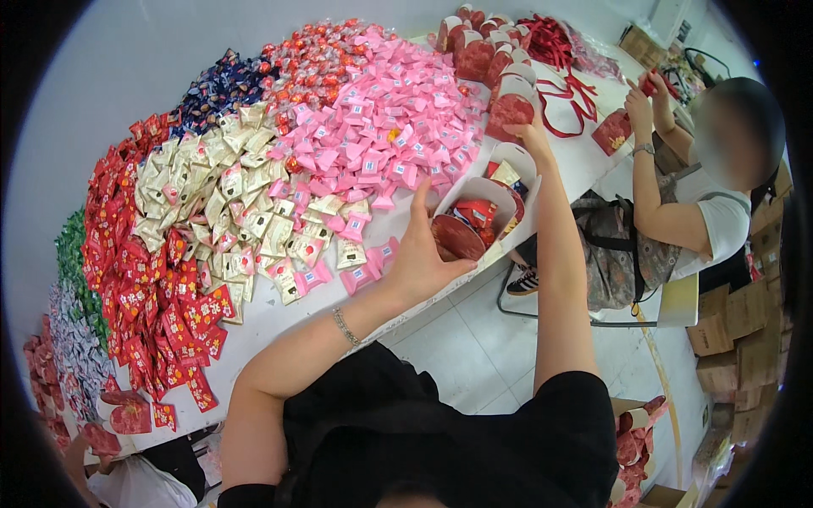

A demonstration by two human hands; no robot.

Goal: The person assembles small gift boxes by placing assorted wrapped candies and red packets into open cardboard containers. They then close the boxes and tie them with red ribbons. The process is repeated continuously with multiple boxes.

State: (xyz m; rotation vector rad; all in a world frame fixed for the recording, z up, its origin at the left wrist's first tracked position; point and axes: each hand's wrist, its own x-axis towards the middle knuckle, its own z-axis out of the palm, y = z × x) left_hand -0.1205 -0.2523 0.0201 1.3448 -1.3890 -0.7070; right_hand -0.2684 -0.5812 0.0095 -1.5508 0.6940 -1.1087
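Observation:
My left hand (421, 254) is open, its fingers and thumb spread beside the near one of two white-and-red candy boxes. This near box (457, 239) is open at the top, with red wrapped sweets inside. The second box (527, 173) stands just behind it and also has wrapped sweets in it. Farther out, my right hand (533, 138) grips the lower edge of a red paper box (511, 113) at the front of a row of similar boxes. A heap of pink wrapped sweets (398, 118) lies to the left of these boxes.
Cream packets (229, 186), red packets (148, 296) and dark blue sweets (216, 89) are heaped leftward along the white table (262, 317). Red ribbons (563, 106) lie at the far right. A seated person (669, 199) handles a red box there. Cartons (741, 339) stand along the right.

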